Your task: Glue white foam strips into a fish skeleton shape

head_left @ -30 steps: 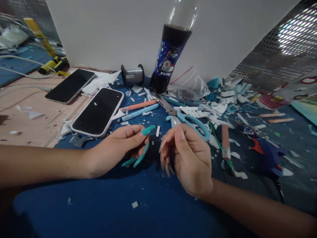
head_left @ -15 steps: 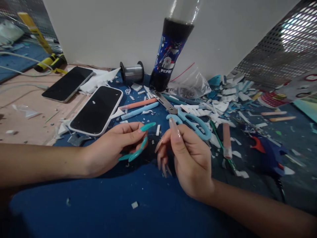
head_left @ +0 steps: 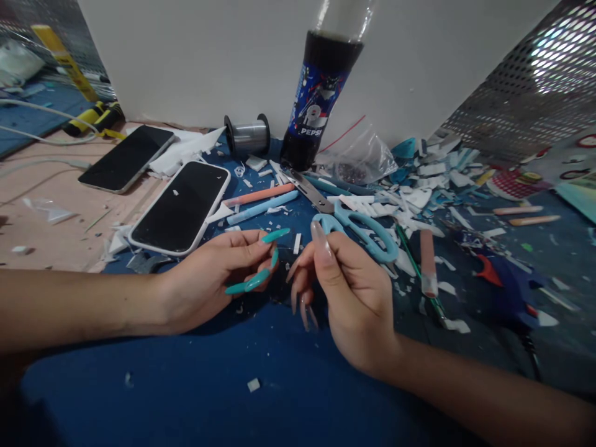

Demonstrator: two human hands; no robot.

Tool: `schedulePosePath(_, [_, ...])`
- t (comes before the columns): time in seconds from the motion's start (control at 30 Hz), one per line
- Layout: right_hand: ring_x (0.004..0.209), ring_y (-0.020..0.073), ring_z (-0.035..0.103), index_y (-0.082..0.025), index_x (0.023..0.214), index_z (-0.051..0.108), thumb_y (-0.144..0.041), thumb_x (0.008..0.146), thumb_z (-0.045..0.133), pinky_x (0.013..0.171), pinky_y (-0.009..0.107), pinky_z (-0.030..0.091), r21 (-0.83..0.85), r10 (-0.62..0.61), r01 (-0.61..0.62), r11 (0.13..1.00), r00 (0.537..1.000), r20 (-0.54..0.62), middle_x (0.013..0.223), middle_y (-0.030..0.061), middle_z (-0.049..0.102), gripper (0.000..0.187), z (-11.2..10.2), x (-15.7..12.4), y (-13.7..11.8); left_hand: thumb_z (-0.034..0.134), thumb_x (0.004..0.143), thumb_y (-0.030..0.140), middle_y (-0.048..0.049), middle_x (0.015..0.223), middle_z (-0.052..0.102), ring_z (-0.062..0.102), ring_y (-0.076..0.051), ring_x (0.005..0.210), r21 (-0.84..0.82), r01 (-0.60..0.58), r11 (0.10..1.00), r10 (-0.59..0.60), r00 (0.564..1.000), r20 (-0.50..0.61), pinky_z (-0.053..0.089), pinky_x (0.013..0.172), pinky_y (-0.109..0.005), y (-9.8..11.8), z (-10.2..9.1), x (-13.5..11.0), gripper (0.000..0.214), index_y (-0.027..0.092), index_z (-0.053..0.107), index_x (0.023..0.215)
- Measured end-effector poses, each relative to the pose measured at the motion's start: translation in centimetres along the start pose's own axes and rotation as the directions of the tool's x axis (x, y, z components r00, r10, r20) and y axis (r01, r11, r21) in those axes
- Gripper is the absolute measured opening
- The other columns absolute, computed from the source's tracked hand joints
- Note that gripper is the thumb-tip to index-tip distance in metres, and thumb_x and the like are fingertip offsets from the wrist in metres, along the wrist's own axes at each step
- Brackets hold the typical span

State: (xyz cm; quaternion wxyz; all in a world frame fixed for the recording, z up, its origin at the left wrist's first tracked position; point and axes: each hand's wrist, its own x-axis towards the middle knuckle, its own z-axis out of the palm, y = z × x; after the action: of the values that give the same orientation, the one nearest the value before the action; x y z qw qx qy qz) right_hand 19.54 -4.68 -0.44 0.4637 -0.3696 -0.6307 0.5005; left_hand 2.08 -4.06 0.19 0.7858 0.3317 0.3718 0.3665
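My left hand (head_left: 218, 276), with long teal nails, is closed in a pinch, thumb against the fingers, just in front of a white-cased phone (head_left: 181, 208). My right hand (head_left: 356, 298), with long pale glossy nails, also pinches, thumb over a curled forefinger, and its other fingers bend down. A small gap separates the two hands. Whatever lies between the fingertips is too thin or hidden to make out. Right behind my right hand lie light-blue-handled scissors (head_left: 367, 233), blades pointing away. A small white strip (head_left: 297, 243) lies between and beyond the hands.
Behind stand a Pepsi bottle (head_left: 314, 105) and a spool of thin clear or grey line (head_left: 248, 136). A dark phone (head_left: 125, 158) lies left. White and blue scraps (head_left: 437, 171) heap up at right, near a blue glue gun (head_left: 510, 288). A white panel (head_left: 195, 62) closes off the back.
My right hand has shifted slightly left, nearer my left hand. The left hand's lower fingers have changed their curl a little. Objects on the table stay put.
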Motion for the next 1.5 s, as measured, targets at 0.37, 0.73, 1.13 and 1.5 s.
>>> schedulePosePath(0.37, [0.049,0.0049,0.053,-0.024,0.077,0.058,-0.034,0.100,0.044,0.046,0.017,0.045,-0.017,0.001,-0.001,1.000,1.000,0.008,0.061,-0.0044,0.056,0.029,-0.03,0.15,0.02,0.055,0.090,0.024,0.0016,0.060,0.049,0.036,-0.007,0.053,0.006,-0.002,1.000,0.002,1.000,-0.021,0.031,0.052,-0.018,-0.16,-0.04,-0.03,0.025,0.014,0.054,0.067])
schedulePosePath(0.73, [0.049,0.0052,0.053,-0.024,0.077,0.056,-0.032,0.101,0.042,0.045,0.017,0.044,-0.035,-0.007,0.009,0.999,0.999,0.037,0.060,-0.0049,0.056,0.028,-0.01,0.21,-0.05,0.055,0.090,0.022,0.0021,0.060,0.049,0.038,-0.006,0.052,-0.021,-0.006,1.000,0.005,0.999,-0.035,0.033,0.050,-0.015,-0.07,0.11,-0.04,0.025,0.013,0.053,0.066])
schedulePosePath(1.13, [0.047,0.0082,0.054,-0.025,0.075,0.056,-0.037,0.100,0.043,0.043,0.023,0.045,-0.033,0.040,-0.040,0.999,0.999,0.012,0.059,-0.0036,0.057,0.030,0.08,0.19,-0.32,0.055,0.089,0.023,0.0014,0.059,0.047,0.037,-0.007,0.052,-0.006,-0.011,1.000,0.011,0.999,-0.041,0.032,0.050,-0.016,0.12,0.24,-0.06,0.028,0.013,0.052,0.064])
schedulePosePath(1.5, [0.046,0.0078,0.053,-0.025,0.075,0.057,-0.038,0.100,0.044,0.043,0.024,0.044,-0.036,0.035,-0.035,0.999,0.999,0.000,0.059,-0.0034,0.057,0.031,0.04,0.14,-0.20,0.054,0.091,0.023,0.0016,0.060,0.048,0.036,-0.006,0.051,-0.002,-0.006,1.000,0.006,1.000,-0.028,0.031,0.049,-0.016,0.00,0.18,-0.13,0.027,0.014,0.051,0.065])
